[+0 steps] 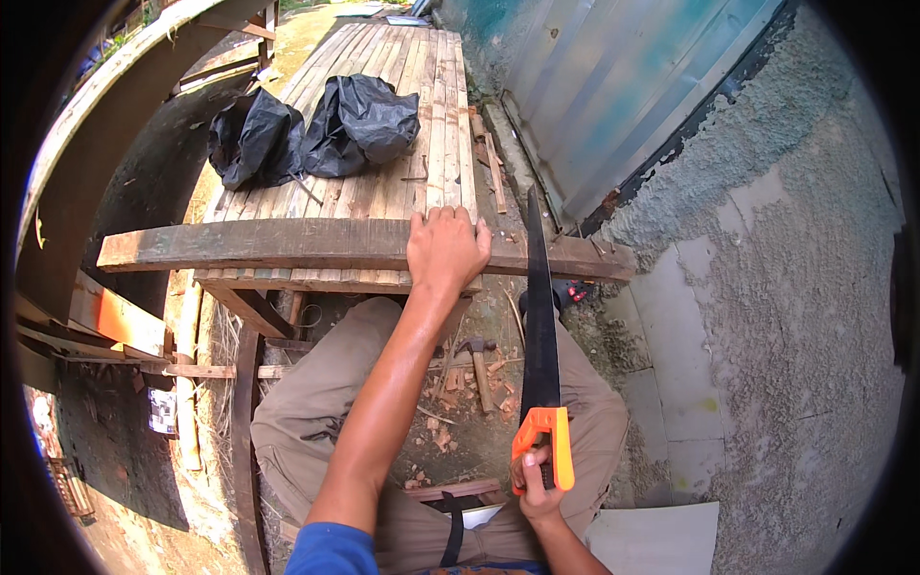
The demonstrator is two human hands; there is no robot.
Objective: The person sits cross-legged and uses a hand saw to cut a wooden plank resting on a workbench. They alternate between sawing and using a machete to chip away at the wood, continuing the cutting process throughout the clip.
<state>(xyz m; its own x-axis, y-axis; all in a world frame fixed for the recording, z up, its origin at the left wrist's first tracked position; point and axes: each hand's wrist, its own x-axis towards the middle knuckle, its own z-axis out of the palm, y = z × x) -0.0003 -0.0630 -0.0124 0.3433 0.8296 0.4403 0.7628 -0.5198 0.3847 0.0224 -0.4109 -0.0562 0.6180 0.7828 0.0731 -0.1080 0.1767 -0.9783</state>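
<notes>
A long dark wooden beam [249, 246] lies crosswise over the near end of a slatted wooden bench [446, 115]. My left hand [447, 247] grips the beam right of its middle, the fingers bent over its far edge. My right hand [539, 484] is closed round the orange handle of a handsaw [541, 335]. Its dark blade points away from me and crosses the beam to the right of my left hand, past the bench's edge. Whether the teeth touch the wood cannot be made out.
Two black plastic bags, one left [254, 139] and one right [362, 125], lie on the bench. A hammer [479, 372] rests among wood scraps on the ground between my legs. A metal sheet door [642, 86] and a rough wall [795, 316] stand close on the right.
</notes>
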